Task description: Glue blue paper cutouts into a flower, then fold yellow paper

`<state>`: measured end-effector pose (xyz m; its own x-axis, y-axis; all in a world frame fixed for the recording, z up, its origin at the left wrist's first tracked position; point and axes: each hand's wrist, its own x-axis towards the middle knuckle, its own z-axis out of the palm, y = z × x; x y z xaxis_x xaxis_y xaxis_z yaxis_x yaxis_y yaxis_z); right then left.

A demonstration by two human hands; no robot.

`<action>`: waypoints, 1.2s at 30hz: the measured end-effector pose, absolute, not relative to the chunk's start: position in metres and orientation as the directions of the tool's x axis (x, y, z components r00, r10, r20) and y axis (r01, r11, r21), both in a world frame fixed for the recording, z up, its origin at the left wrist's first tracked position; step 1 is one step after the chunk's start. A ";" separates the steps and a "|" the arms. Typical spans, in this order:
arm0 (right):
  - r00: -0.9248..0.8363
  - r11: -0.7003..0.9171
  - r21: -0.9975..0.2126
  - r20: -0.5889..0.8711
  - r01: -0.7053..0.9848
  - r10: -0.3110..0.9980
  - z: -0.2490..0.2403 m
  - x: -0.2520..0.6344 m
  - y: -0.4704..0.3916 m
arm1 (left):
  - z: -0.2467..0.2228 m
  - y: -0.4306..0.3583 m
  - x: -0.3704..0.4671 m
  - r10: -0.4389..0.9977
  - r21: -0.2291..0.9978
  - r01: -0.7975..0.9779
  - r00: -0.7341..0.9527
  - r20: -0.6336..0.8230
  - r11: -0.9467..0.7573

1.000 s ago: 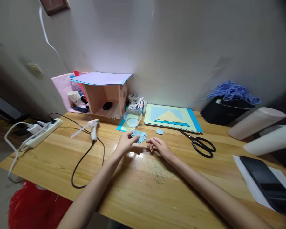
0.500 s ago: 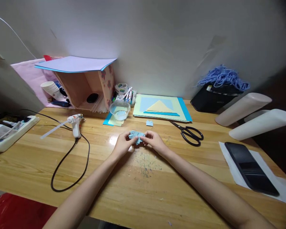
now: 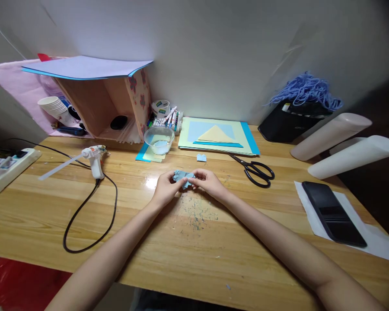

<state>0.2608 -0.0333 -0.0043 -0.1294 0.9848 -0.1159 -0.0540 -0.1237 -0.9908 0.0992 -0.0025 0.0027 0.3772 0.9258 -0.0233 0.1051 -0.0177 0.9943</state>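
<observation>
Tabletop [image 3: 168, 263], two hands [image 3: 166, 188], one held paper [image 3: 180, 175]

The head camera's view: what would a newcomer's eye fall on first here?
Probably the folded light-blue paper piece, near the middle of the picture, held between the left fingers and the right fingers. After that, likely the open-fronted box at the back left, topped by a lilac sheet, and the tangle of blue yarn heaped on a black container at the back right.
</observation>
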 end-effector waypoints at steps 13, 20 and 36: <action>-0.190 -0.100 -0.994 -0.089 -0.053 0.978 -0.002 0.264 -0.032 | 0.000 -0.002 0.099 0.935 0.989 0.145 0.354 -0.028 -0.025; -0.225 -0.131 -0.990 -0.118 -0.045 0.967 -0.002 0.267 -0.030 | 0.004 -0.002 0.099 0.939 0.990 0.141 0.342 -0.028 -0.022; 0.020 0.007 -1.000 0.006 -0.019 1.000 -0.009 0.260 -0.035 | 0.005 -0.002 0.098 0.955 0.991 0.130 0.294 -0.041 0.003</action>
